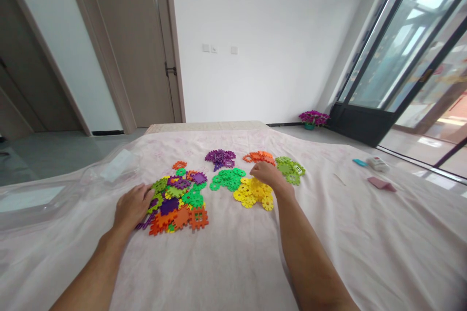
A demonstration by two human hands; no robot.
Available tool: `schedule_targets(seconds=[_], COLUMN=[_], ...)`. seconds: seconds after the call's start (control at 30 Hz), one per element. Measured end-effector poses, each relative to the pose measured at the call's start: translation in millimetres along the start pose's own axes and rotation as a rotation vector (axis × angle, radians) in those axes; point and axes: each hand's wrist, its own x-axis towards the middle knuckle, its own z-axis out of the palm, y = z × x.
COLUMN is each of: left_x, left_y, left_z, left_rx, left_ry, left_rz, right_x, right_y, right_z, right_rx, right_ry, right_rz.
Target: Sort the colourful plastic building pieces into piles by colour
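Observation:
A mixed pile of flat plastic interlocking building pieces (180, 218), in orange, green, purple and yellow, lies in front of me to the left. My left hand (132, 208) rests on the cloth at the pile's left edge, fingers stretched out and touching its pieces. Over a heap of yellow flower-shaped pieces (250, 195) hovers my right hand (269, 177), its fingers curled together; whatever is in them is hidden. Around that hand lie single-colour heaps: green pieces (229, 179), purple pieces (219, 158), orange pieces (260, 156) and lime-green pieces (290, 169).
A pale pink cloth (233, 262) covers the table, wrinkled on the right. Clear plastic packaging (47, 204) lies at the left. Toward the right edge are a pink folded item (381, 184), a small white object (377, 164), a blue item (359, 162) and a thin stick (340, 179).

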Motion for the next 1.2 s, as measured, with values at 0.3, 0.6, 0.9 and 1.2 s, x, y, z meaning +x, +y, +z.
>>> schedule_targets(seconds=[0.3, 0.6, 0.9, 1.2], left_x=[0, 1, 1, 1], left_y=[-2, 0, -3, -2], left_z=[2.3, 0.7, 4.3, 3.7], left_rx=[-0.007, -0.004, -0.046, -0.022], left_ry=[0.011, -0.005, 0.003, 0.008], left_rz=[0.006, -0.02, -0.029, -0.025], right_x=[-10, -41, -42, -28], right_y=[-54, -112, -114, -101], right_z=[29, 98, 106, 99], right_rx=[0.26, 0.228, 0.216, 0.327], right_ry=[-0.109, -0.206, -0.171, -0.033], right_rz=[-0.381, -0.656, -0.518, -0.364])
